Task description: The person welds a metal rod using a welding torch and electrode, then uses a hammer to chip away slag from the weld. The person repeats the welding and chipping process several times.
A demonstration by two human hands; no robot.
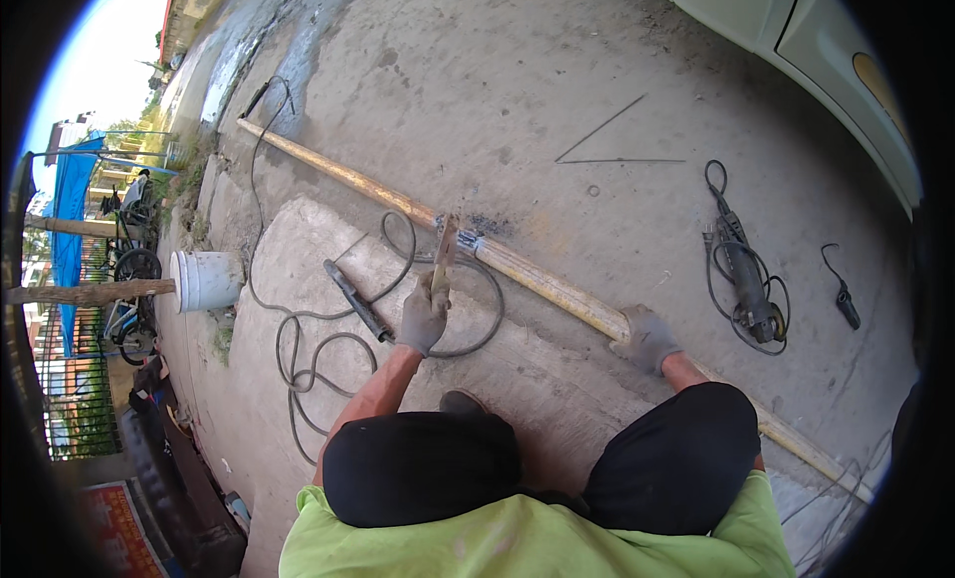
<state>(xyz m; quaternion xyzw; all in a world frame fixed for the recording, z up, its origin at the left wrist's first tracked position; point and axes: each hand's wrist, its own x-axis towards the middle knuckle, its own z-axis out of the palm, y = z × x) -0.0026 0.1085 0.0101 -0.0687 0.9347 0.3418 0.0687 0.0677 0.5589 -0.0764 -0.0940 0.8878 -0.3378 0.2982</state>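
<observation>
My left hand (424, 319), in a grey work glove, is closed round a short hand tool with a flat, rusty-brown head (449, 242). The head is at the joint of a long yellowish pipe (547, 287); I cannot tell whether it touches. Dark, burnt-looking metal and bluish-grey patches mark that joint. My right hand (647, 340), gloved too, grips the pipe farther right. The pipe runs slantwise from far left to near right. Close to my left hand, a black welding electrode holder (356, 299) lies on the concrete with a thin rod at its end.
A welding cable (294, 364) coils at the left. Right of the pipe lie a corded angle grinder (748, 289), a small black hooked tool (845, 301) and two thin rods (619, 161). A white bucket (209, 281) stands left; a pale vehicle (831, 56) is at upper right.
</observation>
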